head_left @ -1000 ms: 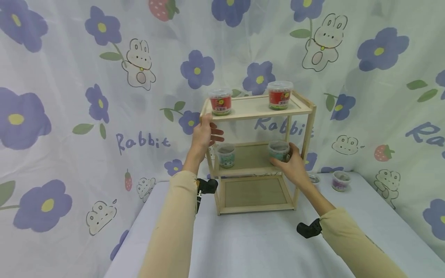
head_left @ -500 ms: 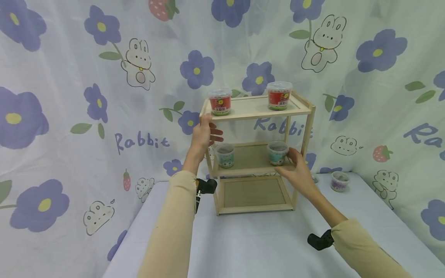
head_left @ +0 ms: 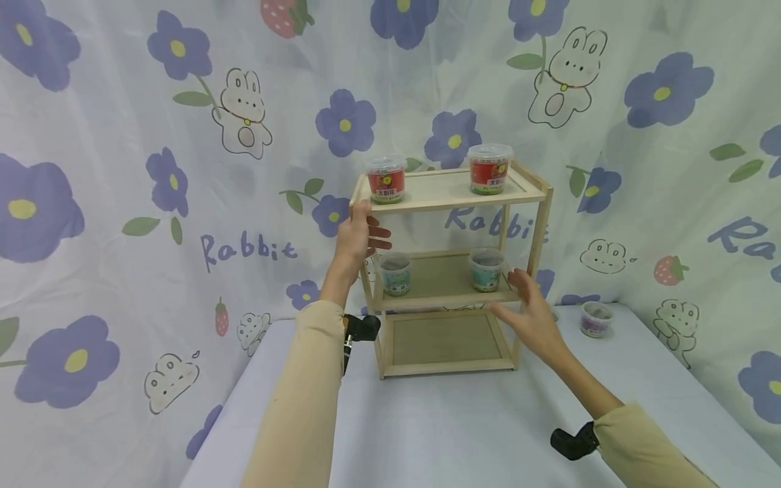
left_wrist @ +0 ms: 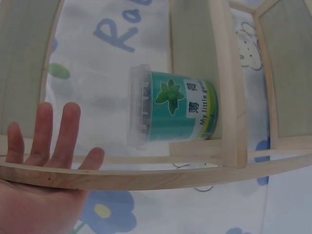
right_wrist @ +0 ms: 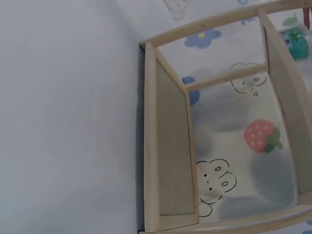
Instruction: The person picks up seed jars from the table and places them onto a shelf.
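Note:
A three-tier wooden shelf (head_left: 448, 300) stands on the table. My left hand (head_left: 354, 240) rests against its upper left post, fairly straight fingers (left_wrist: 67, 131) reaching past the post in the left wrist view. On the middle tier, a green-labelled plastic cup (head_left: 395, 274) stands at the left and a matching cup (head_left: 486, 270) at the right. Just right of that right cup, my right hand (head_left: 533, 318) is spread, thumb and fingers apart, holding nothing. Two red-labelled lidded cups, one left (head_left: 387, 180) and one right (head_left: 490, 169), stand on the top tier. The right wrist view shows no hand.
A purple-labelled cup (head_left: 596, 319) stands on the white table (head_left: 451, 427) right of the shelf. Part of another cup shows behind my right hand. A patterned curtain (head_left: 256, 190) hangs behind. The shelf's right post (head_left: 539, 234) rises near my right hand.
My right hand has let go of the right green-labelled cup and drawn back down and right. That cup stays on the middle tier. My left hand keeps its place at the post.

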`<state>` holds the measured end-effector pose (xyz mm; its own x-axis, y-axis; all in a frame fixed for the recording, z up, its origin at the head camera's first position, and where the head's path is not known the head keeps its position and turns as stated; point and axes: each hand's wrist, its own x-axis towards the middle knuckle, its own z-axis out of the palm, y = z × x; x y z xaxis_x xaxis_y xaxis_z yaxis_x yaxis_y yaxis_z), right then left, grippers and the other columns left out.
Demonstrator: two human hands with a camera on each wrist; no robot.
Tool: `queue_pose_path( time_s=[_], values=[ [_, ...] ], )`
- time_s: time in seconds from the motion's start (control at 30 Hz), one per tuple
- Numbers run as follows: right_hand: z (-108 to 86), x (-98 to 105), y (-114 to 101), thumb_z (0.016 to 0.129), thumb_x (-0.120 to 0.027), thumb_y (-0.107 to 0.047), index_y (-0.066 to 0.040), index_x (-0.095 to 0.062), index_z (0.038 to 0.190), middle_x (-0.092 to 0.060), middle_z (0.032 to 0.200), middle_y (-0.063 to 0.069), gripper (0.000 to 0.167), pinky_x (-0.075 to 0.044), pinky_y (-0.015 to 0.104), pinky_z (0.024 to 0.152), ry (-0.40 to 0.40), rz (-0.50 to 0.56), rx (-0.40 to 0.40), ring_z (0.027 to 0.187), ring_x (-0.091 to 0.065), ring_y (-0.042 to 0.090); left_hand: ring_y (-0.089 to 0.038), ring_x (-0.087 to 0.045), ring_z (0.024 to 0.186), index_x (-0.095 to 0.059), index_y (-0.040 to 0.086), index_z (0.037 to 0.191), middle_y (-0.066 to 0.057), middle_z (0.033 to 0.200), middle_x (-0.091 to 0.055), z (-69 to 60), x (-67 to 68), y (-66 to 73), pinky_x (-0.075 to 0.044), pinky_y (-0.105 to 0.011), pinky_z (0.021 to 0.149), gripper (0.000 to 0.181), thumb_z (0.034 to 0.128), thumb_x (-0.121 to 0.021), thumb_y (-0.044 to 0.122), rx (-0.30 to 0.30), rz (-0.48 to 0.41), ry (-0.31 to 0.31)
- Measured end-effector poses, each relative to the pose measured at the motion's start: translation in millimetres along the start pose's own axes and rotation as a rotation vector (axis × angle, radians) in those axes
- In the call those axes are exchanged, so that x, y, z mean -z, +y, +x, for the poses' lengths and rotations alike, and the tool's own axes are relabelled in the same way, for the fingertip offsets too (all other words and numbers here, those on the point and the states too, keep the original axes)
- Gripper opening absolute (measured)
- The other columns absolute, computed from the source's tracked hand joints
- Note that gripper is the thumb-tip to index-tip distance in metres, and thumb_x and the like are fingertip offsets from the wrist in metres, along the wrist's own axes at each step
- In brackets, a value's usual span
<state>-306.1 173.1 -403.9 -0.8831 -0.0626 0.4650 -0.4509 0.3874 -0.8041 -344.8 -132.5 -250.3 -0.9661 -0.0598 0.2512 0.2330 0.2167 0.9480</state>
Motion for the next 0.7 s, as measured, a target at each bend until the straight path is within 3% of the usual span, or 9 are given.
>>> queue_pose_path(
  time_s=[0.3,0.43,0.53,0.7],
  values=[
    [-16.3,7,1,0.092,-0.071,-0.017,0.002,-0.023,0.152,-0.035,0.154,0.023,0.079,-0.020,0.051,0.116,-0.016,0.071,0.032,0.146,-0.028,0.039,-0.037,-0.071,0.094,-0.052,0.013,0.094,-0.017,0.103,-0.072,1.5,-0.2,-2.4,-0.047,-0.040,0.084,0.052,0.0979,-0.029,0.060,0.003,-0.009,0.003],
    [-23.5,8,7,0.093,-0.070,-0.013,0.002,-0.024,0.152,-0.036,0.153,0.024,0.077,-0.024,0.025,0.116,-0.019,0.085,0.062,0.144,-0.031,0.040,-0.038,-0.071,0.096,-0.053,0.010,0.097,-0.019,0.106,-0.071,1.9,0.0,-3.6,-0.045,-0.036,0.079,0.054,0.0982,-0.029,0.060,0.004,-0.017,-0.001],
    [-28.6,10,12,0.093,-0.069,-0.011,0.002,-0.022,0.152,-0.036,0.153,0.024,0.077,-0.025,0.006,0.106,-0.017,0.101,0.070,0.144,-0.030,0.040,-0.038,-0.071,0.095,-0.052,0.010,0.096,-0.021,0.108,-0.071,2.0,-0.4,-3.0,-0.044,-0.034,0.077,0.054,0.0983,-0.029,0.059,0.001,-0.016,-0.003],
    [-35.5,13,17,0.093,-0.068,-0.007,0.000,-0.022,0.154,-0.034,0.155,0.024,0.077,-0.026,0.006,0.105,-0.006,0.146,0.077,0.144,-0.028,0.040,-0.036,-0.072,0.092,-0.054,0.009,0.096,-0.015,0.100,-0.072,2.1,-1.0,-1.4,-0.044,-0.033,0.073,0.056,0.0984,-0.029,0.059,-0.007,-0.003,0.003]
  ],
)
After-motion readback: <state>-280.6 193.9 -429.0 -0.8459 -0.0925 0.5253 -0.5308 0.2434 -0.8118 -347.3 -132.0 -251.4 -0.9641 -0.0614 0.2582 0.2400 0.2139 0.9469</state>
